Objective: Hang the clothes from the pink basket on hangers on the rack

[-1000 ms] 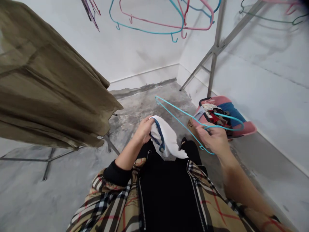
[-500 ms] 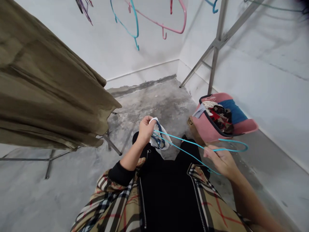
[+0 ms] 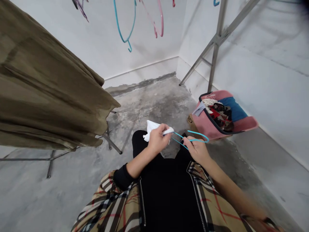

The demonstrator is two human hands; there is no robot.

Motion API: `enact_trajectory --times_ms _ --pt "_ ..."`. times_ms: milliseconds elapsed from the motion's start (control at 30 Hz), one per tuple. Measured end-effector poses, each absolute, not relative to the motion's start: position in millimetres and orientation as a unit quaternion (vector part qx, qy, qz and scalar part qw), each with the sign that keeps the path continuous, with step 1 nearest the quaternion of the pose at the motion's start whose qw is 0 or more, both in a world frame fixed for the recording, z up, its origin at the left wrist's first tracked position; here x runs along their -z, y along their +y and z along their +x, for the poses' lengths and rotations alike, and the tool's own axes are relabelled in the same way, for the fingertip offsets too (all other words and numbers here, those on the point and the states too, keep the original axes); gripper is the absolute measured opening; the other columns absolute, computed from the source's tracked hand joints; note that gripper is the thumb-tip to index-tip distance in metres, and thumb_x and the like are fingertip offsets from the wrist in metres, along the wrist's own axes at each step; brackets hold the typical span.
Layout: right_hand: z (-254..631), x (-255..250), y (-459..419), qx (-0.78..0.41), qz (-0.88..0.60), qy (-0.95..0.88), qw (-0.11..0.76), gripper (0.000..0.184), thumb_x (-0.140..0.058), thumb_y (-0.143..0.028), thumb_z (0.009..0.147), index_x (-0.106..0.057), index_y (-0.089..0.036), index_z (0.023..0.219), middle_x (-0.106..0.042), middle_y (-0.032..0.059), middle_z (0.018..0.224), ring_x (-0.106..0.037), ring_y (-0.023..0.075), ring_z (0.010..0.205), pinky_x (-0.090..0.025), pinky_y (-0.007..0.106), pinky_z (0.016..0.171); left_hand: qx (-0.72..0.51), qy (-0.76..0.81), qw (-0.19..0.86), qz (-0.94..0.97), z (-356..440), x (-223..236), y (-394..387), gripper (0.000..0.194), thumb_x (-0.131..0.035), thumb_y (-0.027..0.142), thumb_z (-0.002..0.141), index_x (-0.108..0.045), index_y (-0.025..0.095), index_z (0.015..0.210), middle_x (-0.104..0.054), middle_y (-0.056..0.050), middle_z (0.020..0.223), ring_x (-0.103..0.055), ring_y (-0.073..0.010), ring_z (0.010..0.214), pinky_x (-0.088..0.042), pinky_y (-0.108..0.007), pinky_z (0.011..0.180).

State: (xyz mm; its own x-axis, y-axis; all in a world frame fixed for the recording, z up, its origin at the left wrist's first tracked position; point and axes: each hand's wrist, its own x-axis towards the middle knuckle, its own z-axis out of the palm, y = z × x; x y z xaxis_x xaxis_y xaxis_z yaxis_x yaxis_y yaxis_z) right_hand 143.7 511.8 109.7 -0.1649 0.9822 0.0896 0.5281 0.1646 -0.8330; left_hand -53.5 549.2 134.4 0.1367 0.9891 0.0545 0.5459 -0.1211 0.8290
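Note:
My left hand (image 3: 157,139) grips a white cloth garment (image 3: 152,127), bunched up with a strip of it sticking out to the right. My right hand (image 3: 195,149) holds a thin turquoise clothes hanger (image 3: 193,140) between fingers and thumb. The hanger's narrow end points left and meets the white cloth just beyond my left fingers. Its tip is hidden, so I cannot tell whether it lies inside the cloth. The two hands are close together above my black top and plaid sleeves.
An olive garment (image 3: 45,80) hangs at left on a metal rack (image 3: 216,48)'s line of frames, with rack legs on the concrete floor (image 3: 154,100). A pink basket (image 3: 207,126) of clothes stands at right by a cardboard box (image 3: 190,120). Turquoise and pink hangers (image 3: 123,25) hang overhead.
My hands have come together. The hanger has swung left and shortened in view, its end now at the white cloth, which my left hand has shifted and bunched differently. The view has tilted slightly upward.

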Motion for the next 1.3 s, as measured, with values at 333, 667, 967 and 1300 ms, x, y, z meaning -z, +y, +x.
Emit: enact_trajectory --times_ms 333,667,967,1300 --pt "159 -124 541 -0.337 -0.461 -0.685 0.453 0.044 -0.046 -0.039 0.095 -0.058 -0.019 0.058 -0.053 -0.0011 0.049 -0.048 0.0104 0.046 -0.037 0.025 0.05 -0.24 0.412 -0.094 0.874 -92 -195 568 0.029 -0.06 0.037 0.09 -0.067 0.026 0.116 -0.07 -0.009 0.113 -0.06 -0.0272 0.109 -0.041 -0.042 0.096" --pt "153 -110 536 -0.06 -0.569 -0.568 0.591 0.013 -0.063 -0.033 0.086 -0.061 -0.02 0.087 -0.061 0.0046 0.083 -0.058 0.0185 0.081 -0.049 0.034 0.076 -0.236 0.449 -0.131 0.852 -104 -221 564 0.02 -0.058 0.034 0.093 -0.074 0.025 0.099 -0.064 0.001 0.065 -0.06 -0.0115 0.063 -0.03 -0.023 0.05" --pt "115 -28 540 -0.348 -0.643 -0.537 0.422 0.033 -0.067 -0.041 0.073 -0.066 -0.019 0.098 -0.067 0.0131 0.111 -0.058 0.0291 0.107 -0.041 0.046 0.101 -0.261 0.424 -0.128 0.857 -91 -240 547 0.018 -0.059 0.031 0.092 -0.076 0.027 0.099 -0.06 0.004 0.059 -0.056 -0.0079 0.057 -0.035 -0.02 0.052" --pt "173 -26 554 -0.488 -0.629 -0.358 0.488 0.024 -0.053 -0.036 0.065 -0.063 -0.018 0.078 -0.067 0.005 0.072 -0.061 0.0195 0.069 -0.05 0.033 0.067 -0.306 0.47 -0.044 0.827 -151 -223 549 0.016 -0.064 0.026 0.088 -0.074 0.024 0.101 -0.068 0.001 0.074 -0.063 -0.0097 0.064 -0.048 -0.018 0.061"
